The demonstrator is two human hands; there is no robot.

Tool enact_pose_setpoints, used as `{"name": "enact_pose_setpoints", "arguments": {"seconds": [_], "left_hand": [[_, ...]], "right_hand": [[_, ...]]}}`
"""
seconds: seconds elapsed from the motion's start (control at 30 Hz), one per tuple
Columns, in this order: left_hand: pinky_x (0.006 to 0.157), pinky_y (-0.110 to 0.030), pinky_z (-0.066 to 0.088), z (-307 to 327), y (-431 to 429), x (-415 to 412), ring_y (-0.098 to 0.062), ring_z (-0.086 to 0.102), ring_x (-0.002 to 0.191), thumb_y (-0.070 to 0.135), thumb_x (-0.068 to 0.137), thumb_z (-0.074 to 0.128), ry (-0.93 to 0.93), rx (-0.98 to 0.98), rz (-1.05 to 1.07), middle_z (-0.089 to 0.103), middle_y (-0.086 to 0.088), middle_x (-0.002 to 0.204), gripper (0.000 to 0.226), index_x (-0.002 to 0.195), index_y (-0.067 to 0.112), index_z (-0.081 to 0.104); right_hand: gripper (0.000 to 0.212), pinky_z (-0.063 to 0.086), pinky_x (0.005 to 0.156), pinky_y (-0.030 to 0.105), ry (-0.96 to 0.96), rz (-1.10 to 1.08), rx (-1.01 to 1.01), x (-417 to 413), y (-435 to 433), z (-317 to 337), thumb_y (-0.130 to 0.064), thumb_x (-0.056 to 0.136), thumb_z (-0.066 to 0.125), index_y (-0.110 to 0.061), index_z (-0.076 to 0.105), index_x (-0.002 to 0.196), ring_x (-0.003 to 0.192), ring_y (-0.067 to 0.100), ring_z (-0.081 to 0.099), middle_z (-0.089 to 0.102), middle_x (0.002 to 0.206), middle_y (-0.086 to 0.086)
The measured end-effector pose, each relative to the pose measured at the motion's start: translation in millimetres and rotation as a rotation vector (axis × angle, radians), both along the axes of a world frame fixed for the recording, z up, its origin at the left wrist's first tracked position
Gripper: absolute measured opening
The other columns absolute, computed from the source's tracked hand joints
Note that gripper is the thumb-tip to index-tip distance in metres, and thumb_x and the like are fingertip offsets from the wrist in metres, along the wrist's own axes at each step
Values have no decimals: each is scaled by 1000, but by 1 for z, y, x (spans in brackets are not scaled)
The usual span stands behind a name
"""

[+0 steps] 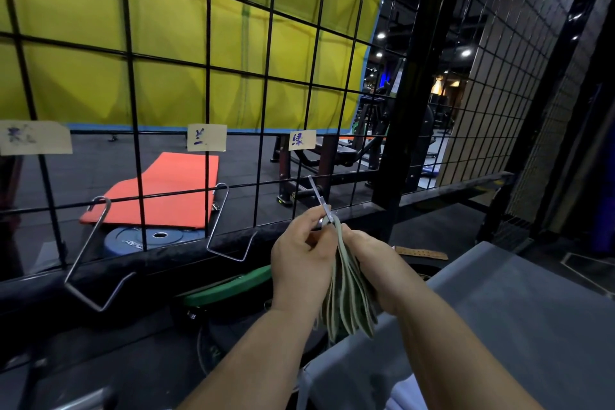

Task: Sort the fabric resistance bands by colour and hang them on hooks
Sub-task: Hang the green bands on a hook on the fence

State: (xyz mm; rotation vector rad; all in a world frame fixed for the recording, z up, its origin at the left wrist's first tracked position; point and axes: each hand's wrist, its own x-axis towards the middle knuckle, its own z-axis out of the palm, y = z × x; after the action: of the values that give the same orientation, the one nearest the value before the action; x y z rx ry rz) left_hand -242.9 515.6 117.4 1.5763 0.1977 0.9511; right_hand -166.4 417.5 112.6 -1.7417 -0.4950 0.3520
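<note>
Your left hand (304, 255) is curled, thumb and fingertips pinching the tip of the hook (318, 197) under the right-hand label (302, 140) on the grid (208, 70). Your right hand (367, 260) wraps the bunch of green bands (347, 303), which hangs between your hands, its top at the hook tip. Two other hooks (90, 253) hang bare to the left.

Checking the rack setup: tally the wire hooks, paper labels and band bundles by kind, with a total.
Wire hooks: 3
Paper labels: 3
Band bundles: 1, green
Total: 7
</note>
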Motion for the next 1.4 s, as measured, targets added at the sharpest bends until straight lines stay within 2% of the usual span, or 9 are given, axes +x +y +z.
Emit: {"name": "enact_pose_setpoints", "arguments": {"seconds": [0.33, 0.47, 0.6, 0.77, 0.87, 0.93, 1.03, 1.23, 1.4], "left_hand": [[68, -3, 42, -3, 4, 5, 7, 62, 81, 14, 91, 60, -12, 86, 4, 68, 21, 87, 22, 104, 26, 73], [64, -18, 48, -5, 2, 7, -6, 63, 71, 13, 88, 61, -37, 67, 56, 70, 10, 79, 19, 95, 26, 73], [61, -23, 47, -2, -2, 10, -10, 59, 66, 7, 87, 58, -47, 10, 103, 67, 9, 75, 25, 88, 30, 70], [64, -12, 45, -5, -7, 8, -3, 61, 74, 14, 90, 56, -42, -4, 67, 67, 16, 84, 22, 100, 29, 70], [77, -7, 45, -16, -7, 4, 11, 60, 90, 19, 94, 54, -66, 9, 26, 65, 28, 94, 28, 112, 35, 68], [82, 1, 37, -21, -9, 1, 22, 53, 99, 15, 98, 53, -90, -32, -26, 59, 37, 101, 34, 119, 40, 61], [88, 4, 33, -27, -13, -3, 27, 45, 109, 14, 99, 50, -108, -88, -86, 48, 41, 116, 39, 129, 40, 48], [94, -1, 34, -41, -16, -2, 26, 44, 111, 20, 100, 49, -88, -134, -71, 46, 42, 117, 40, 132, 43, 44], [91, 4, 30, -51, -22, -1, 28, 40, 112, 18, 101, 47, -79, -89, -61, 42, 40, 121, 46, 140, 40, 38]], "right_hand": [[42, 50, 87, 30, 21, 2, 11, 5, -3, -5, -56, 96, 47, -26, 63, 120, 103, 11, 65, 68, 115, -5], [49, 50, 86, 29, 5, 21, -8, 4, 0, -9, -62, 94, 45, -26, 62, 123, 100, 8, 65, 69, 113, -8], [53, 49, 87, 28, -15, 25, -30, 6, -1, -11, -64, 93, 44, -25, 61, 124, 97, 5, 62, 67, 109, -11], [48, 50, 88, 28, 13, 46, -16, 8, -3, -9, -64, 93, 46, -30, 62, 122, 102, 7, 64, 68, 113, -11], [45, 48, 91, 27, -7, 81, 2, 9, -4, -12, -64, 93, 45, -33, 61, 121, 108, 5, 63, 67, 117, -13], [45, 45, 94, 27, 4, 104, 37, 9, -2, -17, -63, 93, 45, -34, 58, 126, 113, 4, 60, 65, 121, -15], [50, 43, 97, 28, -2, 95, 69, 8, 1, -27, -63, 93, 46, -32, 54, 131, 116, 5, 58, 62, 126, -14], [45, 48, 91, 27, -68, 23, 49, 5, 9, -47, -58, 96, 45, -28, 55, 127, 108, 5, 62, 64, 118, -11], [35, 51, 81, 22, -144, -18, -4, 4, 12, -67, -52, 97, 48, -25, 61, 115, 94, 3, 66, 69, 108, -7]]}}
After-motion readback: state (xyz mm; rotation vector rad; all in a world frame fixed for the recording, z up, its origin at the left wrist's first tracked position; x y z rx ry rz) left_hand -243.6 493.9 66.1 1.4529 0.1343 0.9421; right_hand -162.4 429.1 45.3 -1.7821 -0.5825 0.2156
